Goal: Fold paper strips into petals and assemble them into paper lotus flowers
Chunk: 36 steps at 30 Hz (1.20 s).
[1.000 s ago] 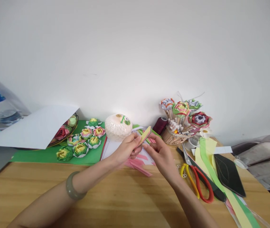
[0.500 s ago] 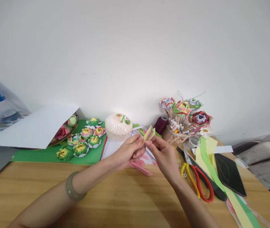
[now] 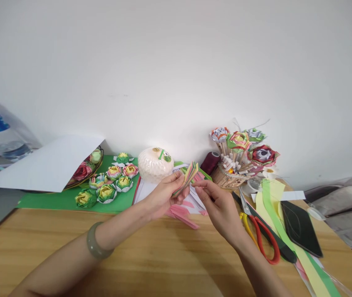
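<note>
My left hand (image 3: 167,193) is closed round a bundle of folded paper pieces (image 3: 189,176) in green, yellow and pink, which fan out at the top. Just right of the bundle is my right hand (image 3: 216,204), thumb and forefinger brought together near its edge; whether something thin is between them is too small to tell. Pink paper strips (image 3: 183,218) lie on the table below my hands. White sheets (image 3: 146,192) are behind my left hand, beside a round pearly white object (image 3: 154,165).
Paper flowers (image 3: 106,193) sit on a green sheet (image 3: 52,203) at left. A basket (image 3: 230,178) of stemmed flowers and a dark red thread spool (image 3: 210,163) stand behind. Scissors (image 3: 267,243), paper strips (image 3: 271,210) and a black tablet (image 3: 301,227) lie at right.
My right hand has drawn back a little to the right, off the paper bundle. The bundle in my left hand now shows more of its length and is spread wider.
</note>
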Available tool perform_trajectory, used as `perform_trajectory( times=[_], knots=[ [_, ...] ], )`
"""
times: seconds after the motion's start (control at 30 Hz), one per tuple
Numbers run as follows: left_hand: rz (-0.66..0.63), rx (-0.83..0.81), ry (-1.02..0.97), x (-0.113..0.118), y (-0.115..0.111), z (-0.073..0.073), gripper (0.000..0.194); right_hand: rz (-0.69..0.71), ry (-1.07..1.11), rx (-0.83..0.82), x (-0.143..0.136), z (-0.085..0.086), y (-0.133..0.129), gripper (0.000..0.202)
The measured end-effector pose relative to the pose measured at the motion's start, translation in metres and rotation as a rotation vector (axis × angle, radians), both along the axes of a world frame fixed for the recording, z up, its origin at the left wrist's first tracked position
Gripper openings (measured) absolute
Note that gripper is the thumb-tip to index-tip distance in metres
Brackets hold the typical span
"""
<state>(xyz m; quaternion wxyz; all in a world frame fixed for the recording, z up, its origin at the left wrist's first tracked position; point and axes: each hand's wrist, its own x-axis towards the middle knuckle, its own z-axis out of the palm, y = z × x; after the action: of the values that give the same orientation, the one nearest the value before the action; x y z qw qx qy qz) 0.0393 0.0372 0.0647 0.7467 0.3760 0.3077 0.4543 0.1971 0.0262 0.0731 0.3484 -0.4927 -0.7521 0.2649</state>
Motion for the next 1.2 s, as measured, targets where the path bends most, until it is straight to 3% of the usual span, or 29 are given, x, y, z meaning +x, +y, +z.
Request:
perform_trajectory(
  times=[0.3,0.77,0.9,1.03,1.2],
  knots=[
    [-0.026,-0.024,-0.087,0.0,-0.001,0.001,0.021,0.085,0.078,-0.068,-0.002,0.001,-0.002,0.023],
    [0.002,-0.028,-0.158,-0.002,-0.013,0.019,0.019,0.163,0.206,-0.114,-0.003,0.012,-0.01,0.024],
    [-0.067,0.041,-0.06,-0.005,-0.013,0.022,0.021,0.209,0.191,-0.173,0.004,0.015,-0.006,0.025],
    [-0.194,0.126,0.147,-0.008,-0.014,0.024,0.028,0.376,0.072,-0.16,0.014,0.02,0.0,0.026],
    [-0.3,0.343,0.379,-0.009,-0.021,0.027,0.031,0.479,-0.095,-0.176,0.024,0.033,0.015,0.029]
  ],
)
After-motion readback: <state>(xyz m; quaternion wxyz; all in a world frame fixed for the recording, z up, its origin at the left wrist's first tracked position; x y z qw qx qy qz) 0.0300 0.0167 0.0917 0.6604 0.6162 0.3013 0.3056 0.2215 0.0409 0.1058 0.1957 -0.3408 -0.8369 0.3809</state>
